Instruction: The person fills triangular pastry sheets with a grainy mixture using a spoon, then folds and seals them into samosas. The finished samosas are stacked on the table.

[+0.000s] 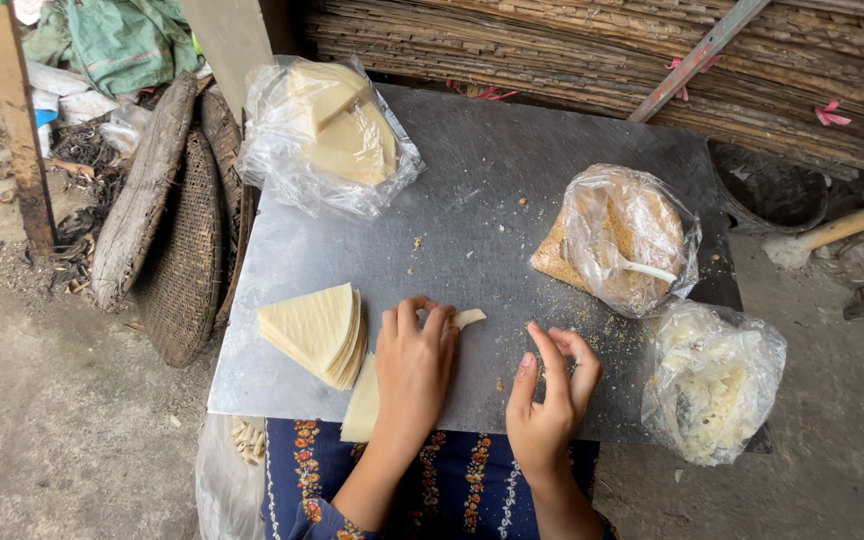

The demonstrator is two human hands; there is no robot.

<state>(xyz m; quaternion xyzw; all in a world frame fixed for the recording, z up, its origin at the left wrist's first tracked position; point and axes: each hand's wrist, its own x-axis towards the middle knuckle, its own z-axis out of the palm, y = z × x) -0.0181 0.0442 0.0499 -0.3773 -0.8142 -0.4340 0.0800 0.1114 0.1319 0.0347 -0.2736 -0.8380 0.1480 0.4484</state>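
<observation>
My left hand [414,363] lies flat, palm down, on a pale wedge-shaped dough wrapper [364,405] at the near edge of a grey metal sheet [512,170]; the wrapper's tip [469,318] pokes out past my fingers. To the right my right hand [552,395] hovers just above the sheet with fingers curled and pinched together; whether it holds crumbs is not visible. A stack of the same wedge wrappers [314,332] sits left of my left hand.
A clear bag of more wrappers [332,130] lies at the far left. A bag of brown crumb filling with a white spoon [627,240] and a bag of white shreds [712,380] sit right. Woven baskets [187,250] lean at the left, bamboo poles behind.
</observation>
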